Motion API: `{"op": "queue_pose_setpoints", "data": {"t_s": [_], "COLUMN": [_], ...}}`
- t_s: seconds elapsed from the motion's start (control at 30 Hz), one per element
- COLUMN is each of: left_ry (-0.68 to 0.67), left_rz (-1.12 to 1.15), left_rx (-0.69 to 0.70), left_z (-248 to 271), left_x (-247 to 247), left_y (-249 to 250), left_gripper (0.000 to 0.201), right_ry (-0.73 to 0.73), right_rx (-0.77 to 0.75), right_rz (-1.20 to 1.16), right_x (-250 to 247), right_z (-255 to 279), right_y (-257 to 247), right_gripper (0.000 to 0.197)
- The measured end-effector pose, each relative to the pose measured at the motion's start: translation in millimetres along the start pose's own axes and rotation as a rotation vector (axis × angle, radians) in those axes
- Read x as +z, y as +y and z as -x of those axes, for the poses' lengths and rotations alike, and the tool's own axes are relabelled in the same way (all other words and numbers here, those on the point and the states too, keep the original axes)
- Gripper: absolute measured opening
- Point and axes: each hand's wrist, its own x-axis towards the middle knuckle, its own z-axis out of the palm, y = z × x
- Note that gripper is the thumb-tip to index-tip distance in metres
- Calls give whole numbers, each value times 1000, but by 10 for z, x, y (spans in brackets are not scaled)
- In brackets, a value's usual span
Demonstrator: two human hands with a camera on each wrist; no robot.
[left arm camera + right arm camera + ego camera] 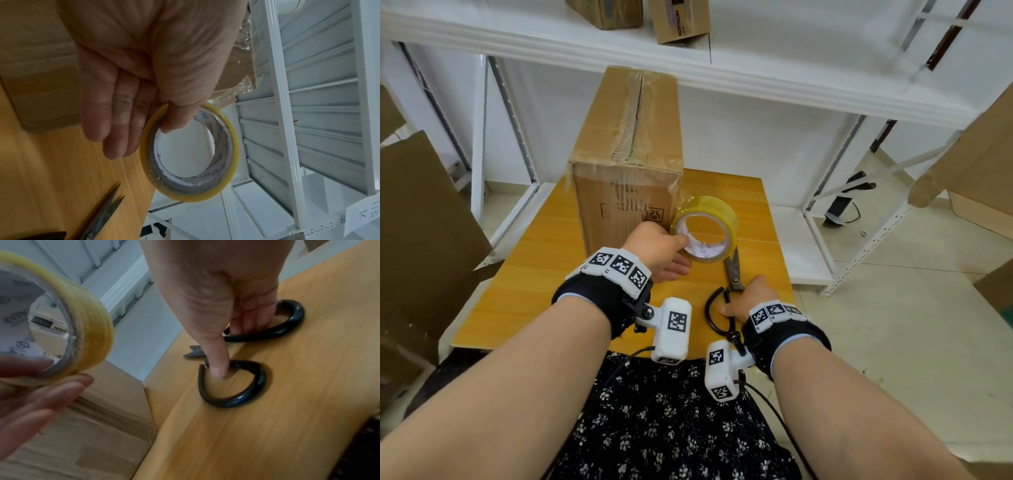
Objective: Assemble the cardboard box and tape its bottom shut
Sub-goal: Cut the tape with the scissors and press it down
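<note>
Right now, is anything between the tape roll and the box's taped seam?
Nothing visible. The left hand pinches the tape roll just right of the cardboard box; its seam on top is uncovered. The right hand is on the scissors, off that path.

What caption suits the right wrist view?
Right hand slips thumb and fingers into black-handled metal scissors lying on the orange wooden table.

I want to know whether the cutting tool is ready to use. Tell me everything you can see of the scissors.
The scissors lie flat on the wooden table, dull metal blades slightly parted and pointing toward the tape roll. Two large black loop handles. The right hand is on them: thumb dipped into one loop, fingers curled into the other. Not yet lifted.
</note>
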Motion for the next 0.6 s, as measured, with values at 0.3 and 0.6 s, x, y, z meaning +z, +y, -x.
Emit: {"op": "queue_pose_setpoints", "data": {"t_s": [0.3, 0.6], "left_ry": [5, 20], "left_rz": [-2, -21], "left_rx": [20, 72], "left_z": [31, 33], "left_x": [24, 100], "left_y": [-24, -77], "left_gripper": [36, 35], "right_ry": [-145, -445], "right_rx": [-34, -329], "right_rz": [-243, -1080], "right_x": [-563, -1346], "right_z": [260, 1152], "right_y": [-36, -112], "right_gripper": [21, 83]}}
